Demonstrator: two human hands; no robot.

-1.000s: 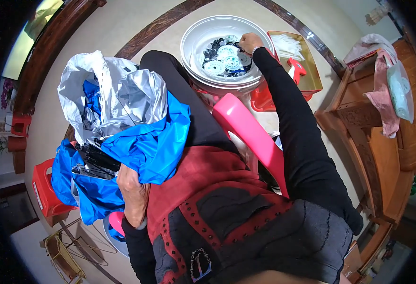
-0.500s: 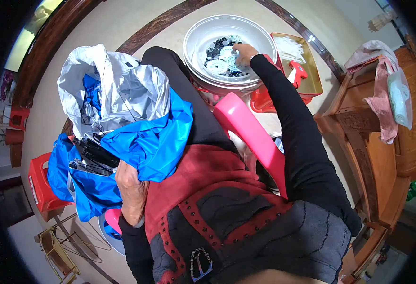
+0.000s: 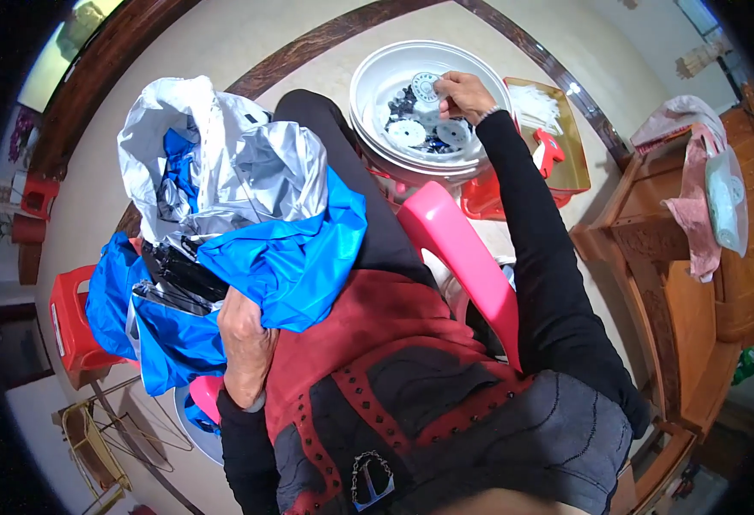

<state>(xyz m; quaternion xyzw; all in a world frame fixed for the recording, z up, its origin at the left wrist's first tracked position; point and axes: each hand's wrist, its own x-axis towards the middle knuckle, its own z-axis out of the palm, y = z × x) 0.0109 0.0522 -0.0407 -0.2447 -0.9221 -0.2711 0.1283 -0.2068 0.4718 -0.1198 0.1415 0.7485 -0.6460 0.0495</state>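
A blue umbrella (image 3: 287, 257) with silver lining and thin black rods lies bunched across my left thigh. My left hand (image 3: 246, 339) is closed around the gathered cloth and rods at its lower end; what the fingertips press on is hidden. My right hand (image 3: 463, 96) reaches over a white round tub (image 3: 366, 79). It pinches a pale, patterned round disc (image 3: 426, 87) by its edge, tilted up above the contents. Two similar discs (image 3: 407, 133) lie in the tub among many small black pieces (image 3: 437, 144).
A pink plastic piece (image 3: 458, 257) stands beside my right thigh. Right of the tub, a gold box (image 3: 572, 154) holds white strips (image 3: 535, 110), with a red-and-white tool (image 3: 548, 153) by it. A red stool (image 3: 72, 318) is at left, carved wooden furniture (image 3: 651, 223) at right.
My right hand has risen out of the tub with a disc between its fingers. The left hand keeps its hold on the umbrella. The whole view has shifted slightly.
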